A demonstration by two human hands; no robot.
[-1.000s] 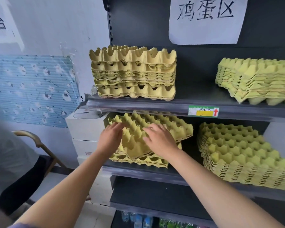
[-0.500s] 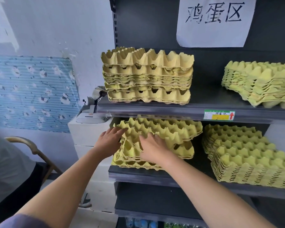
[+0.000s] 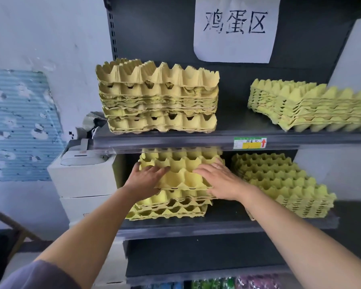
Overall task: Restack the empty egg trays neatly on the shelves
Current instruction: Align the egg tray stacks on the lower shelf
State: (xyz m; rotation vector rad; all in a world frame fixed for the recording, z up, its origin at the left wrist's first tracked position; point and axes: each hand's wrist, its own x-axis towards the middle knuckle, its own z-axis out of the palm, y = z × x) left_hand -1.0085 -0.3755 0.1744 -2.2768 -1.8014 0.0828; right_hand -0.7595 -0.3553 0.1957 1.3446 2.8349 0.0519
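Yellow pulp egg trays stand in four piles on a dark shelf unit. On the middle shelf [image 3: 223, 227] the left pile [image 3: 169, 209] is uneven, and its top tray [image 3: 181, 177] lies on it with the front edge slightly raised. My left hand [image 3: 146, 180] rests on that tray's front left corner with its fingers laid over the top. My right hand [image 3: 219, 182] lies flat on the tray's right side, fingers spread. A fanned pile [image 3: 279, 184] sits to the right. The upper shelf [image 3: 196, 141] carries a tall left pile [image 3: 158, 97] and a slanted right pile [image 3: 308, 105].
White boxes [image 3: 81, 180] with a small printer [image 3: 83, 157] stand against the shelf's left side. A paper sign [image 3: 236, 28] hangs on the back panel, a price label [image 3: 249, 142] on the upper shelf edge. Packaged goods [image 3: 217, 283] show at the bottom; a chair [image 3: 8, 226] stands left.
The top tray, tilted and skewed a second ago, now lies flatter and squarer on the left pile. Both hands have shifted onto its top, and the view has come closer.
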